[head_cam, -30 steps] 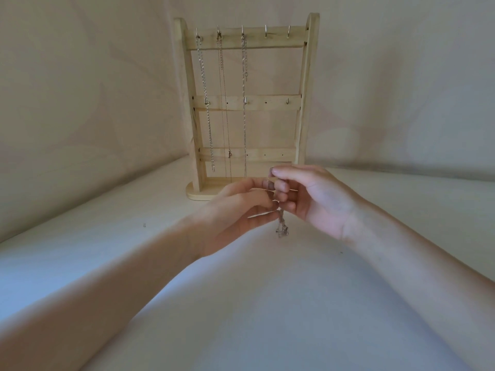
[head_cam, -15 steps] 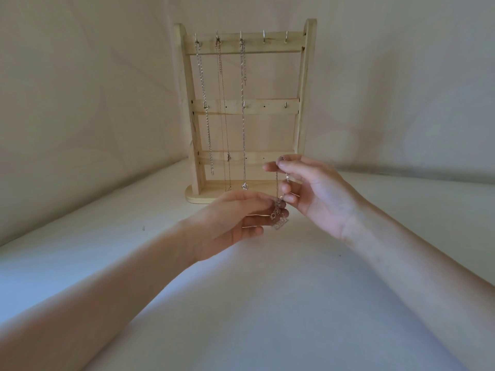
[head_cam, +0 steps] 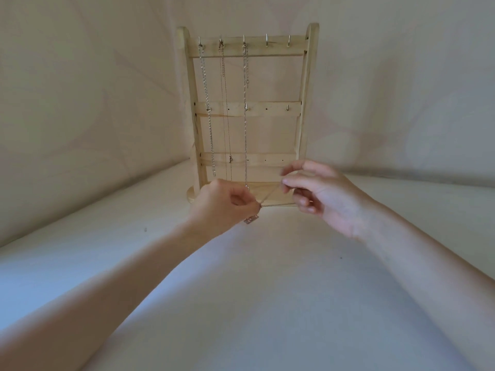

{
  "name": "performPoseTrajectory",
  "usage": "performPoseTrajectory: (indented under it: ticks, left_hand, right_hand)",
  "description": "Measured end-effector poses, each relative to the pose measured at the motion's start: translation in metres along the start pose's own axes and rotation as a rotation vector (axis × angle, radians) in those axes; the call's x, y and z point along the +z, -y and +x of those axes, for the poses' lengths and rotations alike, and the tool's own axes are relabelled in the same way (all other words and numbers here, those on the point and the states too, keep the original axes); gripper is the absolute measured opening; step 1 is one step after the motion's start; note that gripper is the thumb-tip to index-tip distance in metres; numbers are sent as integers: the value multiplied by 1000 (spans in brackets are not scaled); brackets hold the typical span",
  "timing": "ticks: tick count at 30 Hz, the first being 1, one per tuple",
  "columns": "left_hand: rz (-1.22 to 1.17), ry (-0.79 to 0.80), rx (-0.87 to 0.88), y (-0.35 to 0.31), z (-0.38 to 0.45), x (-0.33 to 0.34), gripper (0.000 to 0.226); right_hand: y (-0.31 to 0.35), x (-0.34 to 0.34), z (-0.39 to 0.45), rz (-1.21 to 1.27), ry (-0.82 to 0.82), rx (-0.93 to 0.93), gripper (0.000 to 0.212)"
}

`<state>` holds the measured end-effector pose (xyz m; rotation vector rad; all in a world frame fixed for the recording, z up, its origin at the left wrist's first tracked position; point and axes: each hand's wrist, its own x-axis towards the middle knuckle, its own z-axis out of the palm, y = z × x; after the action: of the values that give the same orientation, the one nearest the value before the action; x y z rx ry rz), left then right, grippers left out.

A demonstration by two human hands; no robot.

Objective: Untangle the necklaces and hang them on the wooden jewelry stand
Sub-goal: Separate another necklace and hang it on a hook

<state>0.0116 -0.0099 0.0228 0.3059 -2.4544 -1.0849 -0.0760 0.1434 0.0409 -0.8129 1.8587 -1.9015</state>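
Chain (head_cam: 270, 194), faint and blurred, runs pinched between left hand (head_cam: 219, 207) and right hand (head_cam: 318, 194).

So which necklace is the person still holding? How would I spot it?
Find the wooden stand against the wall, with three chains hanging from its top hooks. Just in front of its base, a thin necklace runs between the left hand and right hand. Only it is off the hooks, slanting, with a small pendant below the left fingers.

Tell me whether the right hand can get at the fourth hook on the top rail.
Probably yes: the fourth hook is bare, nothing stands before it, though the right hand and left hand both pinch a thin chain.
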Motion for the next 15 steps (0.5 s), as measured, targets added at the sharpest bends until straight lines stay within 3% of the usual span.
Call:
performPoseTrajectory:
  ticks: [2, 4, 6, 8, 11, 15]
  left_hand:
    - [259, -42, 172, 1, -1, -2, 8]
    - [369, -72, 304, 0, -2, -4, 7]
    - [337, -80, 347, -1, -3, -5, 6]
    - [198, -57, 272, -2, -2, -5, 10]
    - [-44, 13, 114, -2, 0, -7, 16]
    - [-141, 79, 64, -6, -1, -5, 10]
  right_hand:
    - [1, 1, -2, -133, 37, -32, 9]
    - [1, 6, -5, -318, 31, -102, 7]
    - [0, 11, -5, -559, 27, -203, 9]
    - [-1, 15, -5, -704, 40, -255, 12]
    - [-1, 11, -3, -655, 28, -223, 6]
    - [0, 9, -5, -442, 61, -128, 6]
